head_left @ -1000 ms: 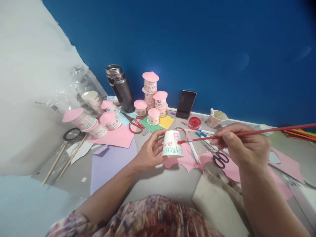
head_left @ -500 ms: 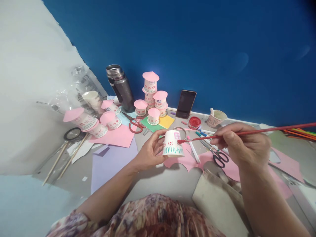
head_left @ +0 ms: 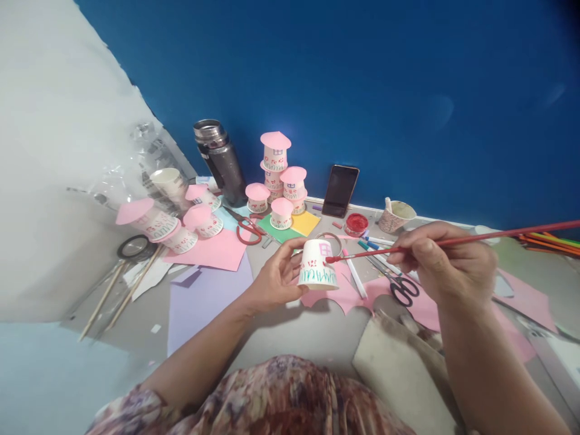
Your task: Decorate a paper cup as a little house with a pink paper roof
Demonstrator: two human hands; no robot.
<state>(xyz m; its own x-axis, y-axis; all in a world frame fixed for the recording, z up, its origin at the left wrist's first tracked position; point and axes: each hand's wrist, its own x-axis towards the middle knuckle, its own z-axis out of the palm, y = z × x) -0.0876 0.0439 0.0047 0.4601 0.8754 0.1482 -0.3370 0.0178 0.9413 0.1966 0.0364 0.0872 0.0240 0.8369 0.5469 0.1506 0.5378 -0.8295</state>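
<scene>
In the head view my left hand [head_left: 283, 275] grips a white paper cup [head_left: 318, 266] from its left side. The cup is upside down and bears a purple window, red dabs and green grass strokes. My right hand [head_left: 446, 260] is closed round a long red paintbrush [head_left: 362, 254], whose red tip meets the cup's right side just below the window. An open pot of red paint [head_left: 356, 224] sits behind the cup. Farther back stand several decorated cups with pink cone roofs [head_left: 275, 141], some stacked as towers.
A dark flask [head_left: 222, 163] and a phone [head_left: 341, 190] stand near the blue wall. Red-handled scissors [head_left: 248, 231], black-handled scissors [head_left: 403, 291], markers [head_left: 354, 275] and purple paper [head_left: 208, 305] lie around my hands. A patterned paper cup [head_left: 397, 216] is at the back right.
Both hands, the cup and the brush keep almost the same place. The brush tip stays at the cup's right side; the whole view has shifted very slightly.
</scene>
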